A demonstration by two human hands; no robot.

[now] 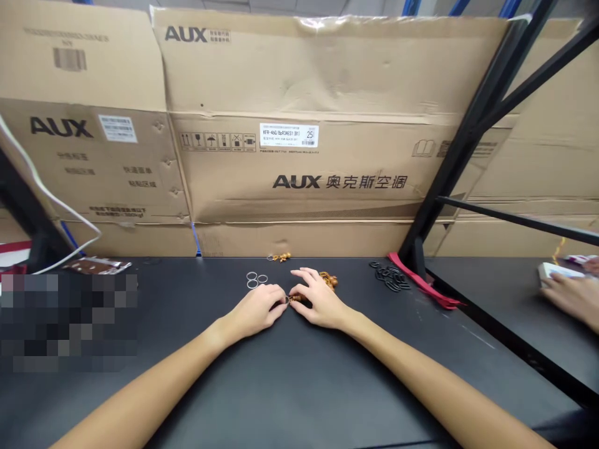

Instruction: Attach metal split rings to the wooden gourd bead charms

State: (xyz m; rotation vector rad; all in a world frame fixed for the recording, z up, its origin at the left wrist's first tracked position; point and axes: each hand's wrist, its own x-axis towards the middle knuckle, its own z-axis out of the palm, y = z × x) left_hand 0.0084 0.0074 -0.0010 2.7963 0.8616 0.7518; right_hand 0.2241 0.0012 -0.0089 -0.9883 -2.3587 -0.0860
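In the middle of the black tabletop (290, 380), my left hand (259, 308) pinches a small metal split ring (287, 300) between thumb and fingers. Facing it, my right hand (322, 299) has thumb and index finger closed on a small amber-brown charm (297, 298), whose end meets the ring. Whether the two are linked is too small to tell. A pile of similar amber charms (330, 280) lies just behind my right hand and is partly hidden by it. Several loose split rings (252, 275) rest beyond my left hand.
A charm with a ring (281, 257) lies near the cardboard (299, 206) at the back. Black oval loops (392, 275) and a red strap (423, 284) lie right, beside a black metal frame (440, 162). Another person's hand (571, 293) touches a white object (559, 272) far right.
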